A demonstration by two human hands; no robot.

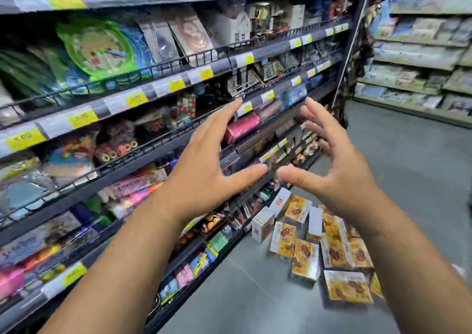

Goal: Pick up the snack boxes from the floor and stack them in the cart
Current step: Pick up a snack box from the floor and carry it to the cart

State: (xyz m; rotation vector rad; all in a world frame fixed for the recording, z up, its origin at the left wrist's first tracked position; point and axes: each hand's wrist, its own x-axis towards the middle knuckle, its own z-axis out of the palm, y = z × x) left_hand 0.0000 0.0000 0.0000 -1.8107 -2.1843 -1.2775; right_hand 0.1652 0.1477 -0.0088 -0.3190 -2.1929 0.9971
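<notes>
Glossy rectangular snack boxes [319, 246], yellow-orange print with white sides, lie in a loose heap on the smooth grey floor [408, 167], just beside the foot of the dark wire-fronted shelves [158, 152]. Both arms reach forward above them. The left hand [204, 170] and right hand [332, 165] are spread wide, palms facing each other, thumbs nearly meeting, holding nothing.

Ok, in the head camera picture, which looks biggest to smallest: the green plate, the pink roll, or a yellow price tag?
1. Green plate
2. Pink roll
3. Yellow price tag
The plate sits nearer the camera, so its lead may be exaggerated.
</notes>
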